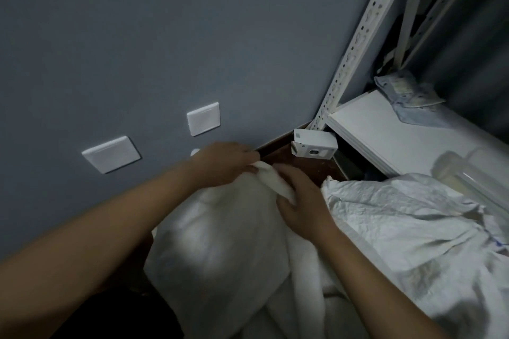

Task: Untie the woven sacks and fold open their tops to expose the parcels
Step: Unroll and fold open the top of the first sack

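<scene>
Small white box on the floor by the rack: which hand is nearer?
Right. The right hand lies just below-left of the small white box; the left hand is farther left.

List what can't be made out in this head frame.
- Sack contents: head view, cloth covers any parcels.
- Tie at the twisted neck: blurred, partly under the left hand and right hand.
- Second sack: cut off by the right edge.
- Small white box print: too small.
</scene>
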Available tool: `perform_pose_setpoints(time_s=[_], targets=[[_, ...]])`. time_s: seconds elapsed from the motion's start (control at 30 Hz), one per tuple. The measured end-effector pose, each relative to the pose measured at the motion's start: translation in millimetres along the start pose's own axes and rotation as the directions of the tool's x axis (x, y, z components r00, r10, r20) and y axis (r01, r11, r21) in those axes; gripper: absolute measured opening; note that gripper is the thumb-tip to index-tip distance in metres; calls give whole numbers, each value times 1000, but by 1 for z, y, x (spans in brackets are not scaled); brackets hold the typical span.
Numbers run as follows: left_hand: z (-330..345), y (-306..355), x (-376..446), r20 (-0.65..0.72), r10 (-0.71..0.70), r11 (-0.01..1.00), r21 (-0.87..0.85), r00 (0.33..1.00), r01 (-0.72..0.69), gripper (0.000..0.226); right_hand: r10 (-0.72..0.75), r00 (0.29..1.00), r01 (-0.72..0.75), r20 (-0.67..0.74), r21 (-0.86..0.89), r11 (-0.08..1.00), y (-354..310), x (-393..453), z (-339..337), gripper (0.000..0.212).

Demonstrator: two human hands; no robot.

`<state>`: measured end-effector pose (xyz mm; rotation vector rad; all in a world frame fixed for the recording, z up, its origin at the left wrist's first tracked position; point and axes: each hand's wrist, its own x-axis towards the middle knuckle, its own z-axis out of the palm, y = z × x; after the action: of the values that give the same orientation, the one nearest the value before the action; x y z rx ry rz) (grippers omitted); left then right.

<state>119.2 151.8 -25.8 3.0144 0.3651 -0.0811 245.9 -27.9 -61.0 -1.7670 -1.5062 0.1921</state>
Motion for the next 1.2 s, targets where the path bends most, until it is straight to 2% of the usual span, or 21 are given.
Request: perform_pose_setpoints(time_s=[0.03, 0.1, 0.2, 0.23, 0.3, 0.33, 0.4, 0.47, 0.53, 0.6, 0.63, 0.7, 0.73, 0.77, 0.83, 0.9, 0.93, 0.97, 1.03, 1.1, 1.2], targets=[[5, -1, -1, -113, 76, 990, 131, 991, -61, 25, 89, 996, -91, 19, 79, 993, -8, -3, 1, 42], [7, 0, -6, -240, 171, 965, 237, 956, -113, 26, 232, 970, -243, 80, 183, 953, -15, -8, 10, 40], [-2, 3, -14, -78, 106, 977, 195, 991, -89, 35, 271, 962, -264, 4, 240, 934, -20, -12, 18, 20], [-5, 2, -17, 1, 73, 990, 119, 997, -72, 46, 248, 967, -232, -52, 207, 950, -23, -13, 20, 20], [-11, 4, -24, 34, 32, 990, -139, 999, -27, 73, 157, 978, -155, -140, 25, 988, -24, -16, 24, 28], [-14, 3, -27, 70, 13, 960, -279, 997, 8, 73, 104, 984, -113, -144, -59, 992, -24, -18, 25, 34], [-14, -1, -30, 201, 26, 882, -465, 979, 72, 48, -6, 997, -15, -83, -250, 968, -20, -19, 23, 43], [-13, -3, -29, 169, 56, 874, -485, 984, 34, 36, -12, 1000, 12, 2, -245, 970, -24, -21, 22, 46], [-13, -4, -27, -27, 96, 925, -367, 995, -99, 46, 148, 987, -151, 68, 32, 988, -37, -24, 17, 51], [-10, -6, -26, -277, 211, 966, -89, 937, -244, 51, 363, 915, -399, 175, 279, 873, -41, -29, 15, 53], [-10, -7, -27, -354, 274, 961, 63, 894, -270, 54, 417, 890, -456, 184, 327, 828, -41, -32, 15, 47], [-10, -7, -30, -401, 339, 939, 196, 851, -282, 62, 407, 906, -421, 115, 329, 846, -43, -37, 20, 35], [-11, -5, -31, -369, 314, 949, 152, 875, -276, 62, 382, 921, -387, 76, 281, 878, -48, -38, 21, 35], [-14, -1, -35, -289, 239, 969, 16, 927, -245, 61, 339, 939, -344, 57, 203, 917, -54, -39, 24, 40], [-15, 7, -41, 4, 85, 957, -277, 996, -81, 66, 271, 960, -275, 69, 63, 959, -60, -45, 31, 57], [-18, 13, -41, 331, 43, 936, -343, 943, 77, 57, 238, 970, -239, 58, 11, 971, -61, -47, 29, 55], [-19, 16, -40, 406, 56, 931, -351, 912, 99, 48, 226, 974, -226, 33, 9, 974, -58, -48, 30, 49], [-19, 18, -40, 407, 64, 929, -358, 911, 95, 41, 234, 972, -234, 21, 42, 971, -59, -48, 27, 42], [-22, 23, -39, 237, 118, 941, -338, 964, -33, 31, 361, 929, -371, 86, 233, 899, -63, -48, 16, 41], [-24, 26, -41, 81, 159, 972, -190, 984, -141, 28, 472, 860, -510, 195, 367, 778, -61, -52, 7, 44], [-22, 28, -43, -87, 138, 990, 37, 987, -135, 32, 487, 858, -514, 166, 319, 796, -61, -64, -1, 25]])
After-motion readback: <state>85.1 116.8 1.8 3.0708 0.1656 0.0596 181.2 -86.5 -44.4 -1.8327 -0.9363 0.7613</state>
